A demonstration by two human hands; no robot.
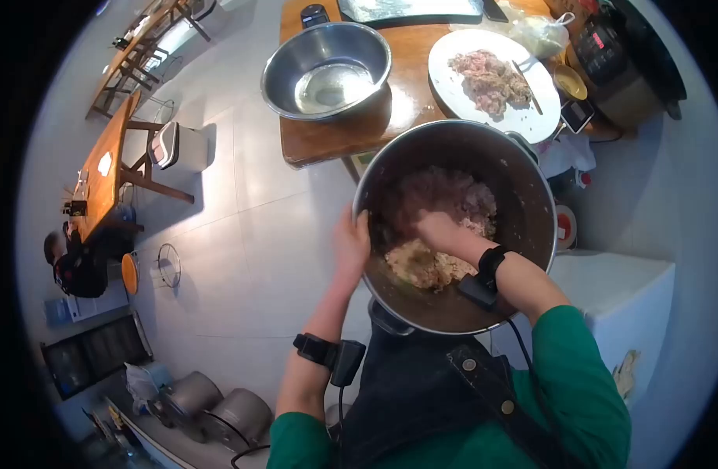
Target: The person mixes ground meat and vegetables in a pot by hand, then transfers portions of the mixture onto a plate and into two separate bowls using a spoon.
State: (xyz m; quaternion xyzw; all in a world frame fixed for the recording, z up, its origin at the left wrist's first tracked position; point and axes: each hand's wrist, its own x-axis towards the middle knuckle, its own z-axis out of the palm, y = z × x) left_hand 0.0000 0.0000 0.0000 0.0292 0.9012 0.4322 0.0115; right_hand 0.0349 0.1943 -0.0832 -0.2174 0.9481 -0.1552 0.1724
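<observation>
A large deep metal pot stands tilted toward me, in front of my dark apron. My left hand grips its left rim, thumb over the edge. Inside the pot lies minced meat, pinkish at the far side. A yellowish-brown seasoned patch shows at the near side. Reaching deep into the pot, my right hand touches the mince. Its fingers are blurred and partly sunk in the meat, so their shape cannot be made out.
On the wooden table are a steel basin, a white plate with more mince and a chopstick, and a tray. A black cooker stands at right. A person sits far left.
</observation>
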